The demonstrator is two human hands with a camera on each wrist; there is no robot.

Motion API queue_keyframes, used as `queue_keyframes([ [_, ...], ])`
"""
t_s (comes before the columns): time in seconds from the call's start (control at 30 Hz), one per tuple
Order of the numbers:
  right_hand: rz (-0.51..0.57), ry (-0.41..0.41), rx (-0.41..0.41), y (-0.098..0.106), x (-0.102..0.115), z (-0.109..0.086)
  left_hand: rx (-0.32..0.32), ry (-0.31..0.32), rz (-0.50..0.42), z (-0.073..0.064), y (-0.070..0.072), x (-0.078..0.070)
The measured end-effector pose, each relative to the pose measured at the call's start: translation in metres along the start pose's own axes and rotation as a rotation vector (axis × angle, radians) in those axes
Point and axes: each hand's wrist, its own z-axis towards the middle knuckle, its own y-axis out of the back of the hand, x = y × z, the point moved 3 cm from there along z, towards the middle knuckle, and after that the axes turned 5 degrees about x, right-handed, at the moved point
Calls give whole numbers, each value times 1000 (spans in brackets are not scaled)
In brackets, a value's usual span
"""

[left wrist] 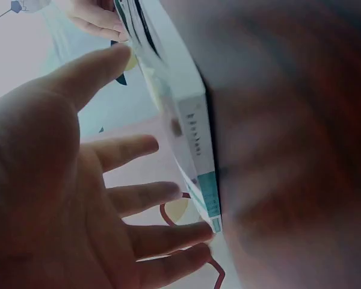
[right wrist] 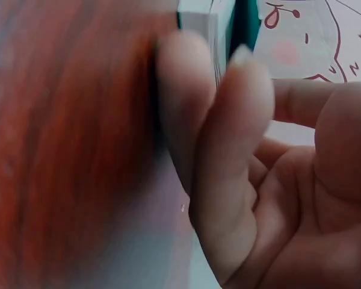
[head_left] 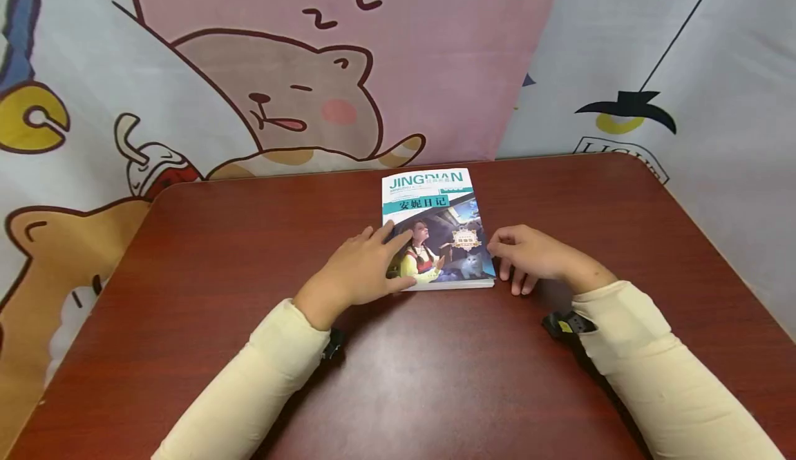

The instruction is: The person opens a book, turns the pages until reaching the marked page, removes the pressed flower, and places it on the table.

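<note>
A closed paperback book (head_left: pixel 460 204), with a white and teal cover picturing a reader and a white cat, lies flat on the table. My left hand (head_left: pixel 357 270) is at its left side, fingers spread and nearly straight, fingertips over the cover's left edge. In the left wrist view, the spine (left wrist: pixel 198 150) faces the palm of that hand (left wrist: pixel 78 180). Beside the book's right edge is my right hand (head_left: pixel 528 256), its fingers loosely bent. The right wrist view has the fingers of this hand (right wrist: pixel 234 156) in front of the page edges (right wrist: pixel 198 27); contact there is partly hidden.
The reddish-brown wooden table (head_left: pixel 205 287) has rounded far corners. Behind it hangs a cloth backdrop (head_left: pixel 448 66) with cartoon bears. Dark straps with small devices (head_left: pixel 569 323) are on both wrists, below pale sleeves.
</note>
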Motion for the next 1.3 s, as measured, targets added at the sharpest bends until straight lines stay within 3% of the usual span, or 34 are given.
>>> queue_keyframes([
  [0.17, 136, 4, 67, -2, -9, 3, 36, -44, -45, 2, -6, -2],
  [0.33, 246, 22, 121, 1, -20, 4, -3, -92, -38, 3, -6, -4],
  [0.47, 289, 35, 141, 4, -28, 7, -42, -117, 18, 2, -4, -5],
  [0.83, 285, 33, 146, 5, -32, 15, -174, -147, 166, -2, -6, -5],
  [1.03, 267, 52, 146, 2, -34, 17, -163, -149, 125, -2, -7, -2],
  [1.3, 194, 54, 89, 1, -28, 16, -149, -129, 109, -3, -6, -1],
])
